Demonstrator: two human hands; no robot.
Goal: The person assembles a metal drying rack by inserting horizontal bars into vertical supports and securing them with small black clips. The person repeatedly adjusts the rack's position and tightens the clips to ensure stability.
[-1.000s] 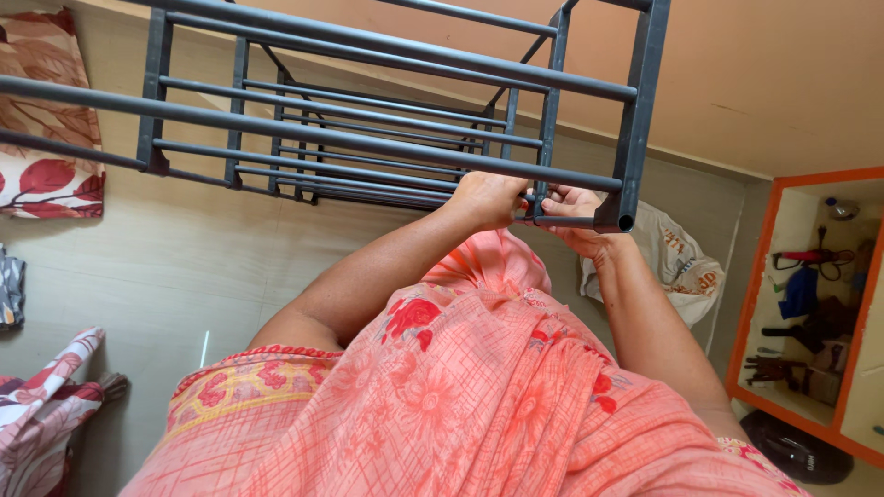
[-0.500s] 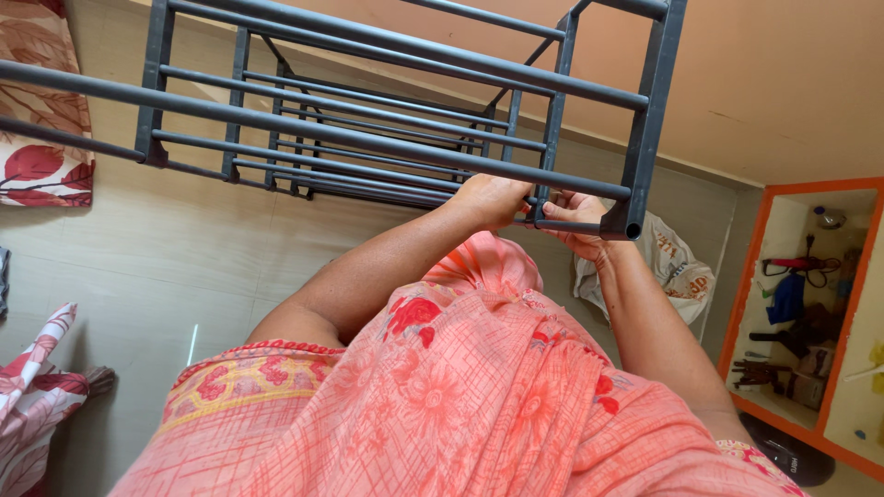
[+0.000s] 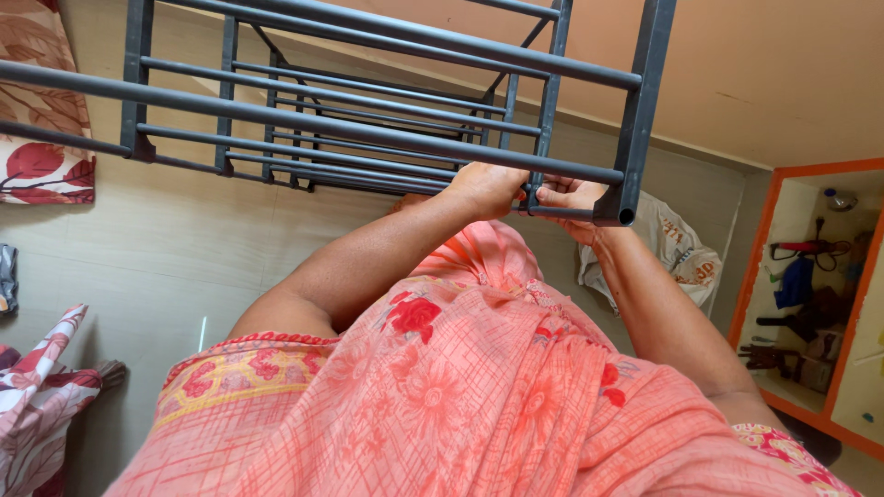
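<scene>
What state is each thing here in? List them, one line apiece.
Grey metal rack: unfolded, rails bare, nothing hung on it.
Left hand: closed around the rack's lowest near rail.
Right hand: fingers pinched on the same rail, by the corner post.
Pink floral cloth: draped over the person's front, not on the rack.
White sack: slumped against the wall.
Orange-framed cupboard: open, contents showing.

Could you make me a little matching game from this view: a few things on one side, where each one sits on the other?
Things:
1. grey metal drying rack
2. white printed sack
3. red-and-cream leaf-print cloth
4. orange-framed wall niche

Places:
A. far right edge
B. top left corner
C. on the floor beyond the right forearm
D. across the top, gripped by both hands

Pairs: 1-D, 2-C, 3-B, 4-A
</scene>
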